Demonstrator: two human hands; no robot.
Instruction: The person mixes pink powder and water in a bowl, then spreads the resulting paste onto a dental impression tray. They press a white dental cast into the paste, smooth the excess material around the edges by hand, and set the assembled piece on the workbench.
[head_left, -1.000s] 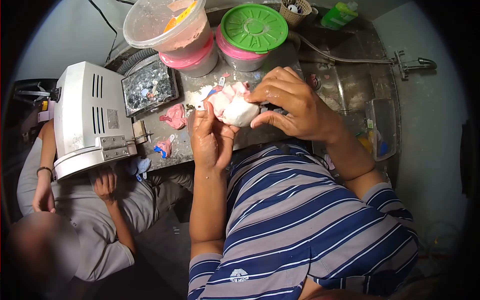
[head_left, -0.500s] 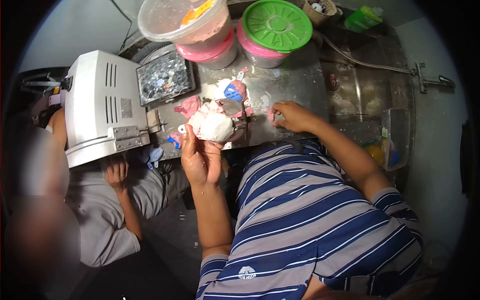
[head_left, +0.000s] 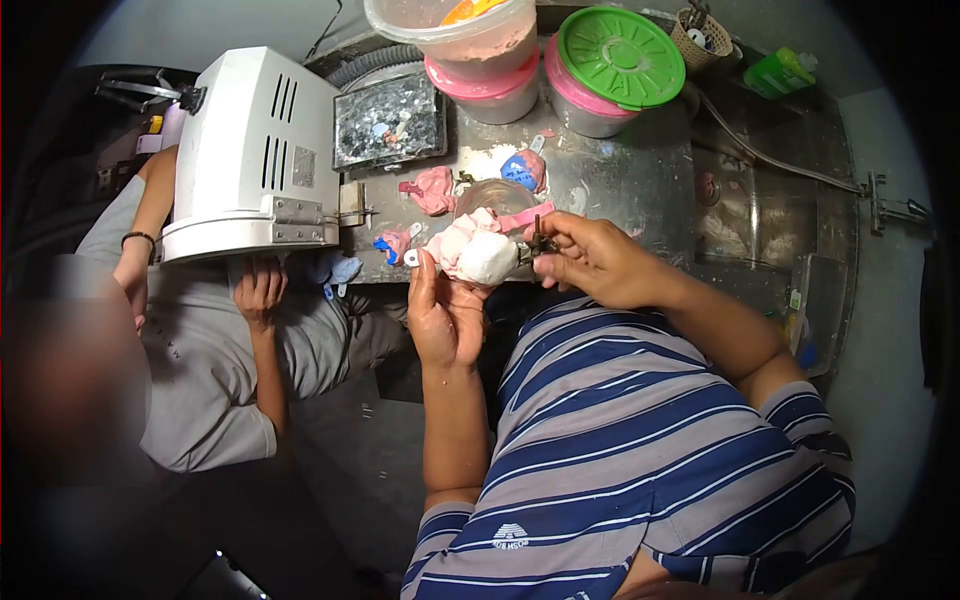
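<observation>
My left hand is closed round a lumpy mass of pink and white plaster, held above the counter's front edge. A white tray handle with a hole sticks out of it by my thumb. At its right side is a small dark metal articulator, and my right hand pinches it between thumb and fingers. Just behind are a clear round bowl and a pink strip. Blue and pink dental impressions and a pink lump lie on the counter.
A white slotted machine stands at left, beside a speckled dark slab. Tubs, one with a green lid, stand at the back. To the right is a sink with a tap. A co-worker's hand is below the machine.
My right hand has left the counter surface and moved to the metal articulator, taking hold of it. My left hand still holds the plaster mass. The camera view has shifted.
</observation>
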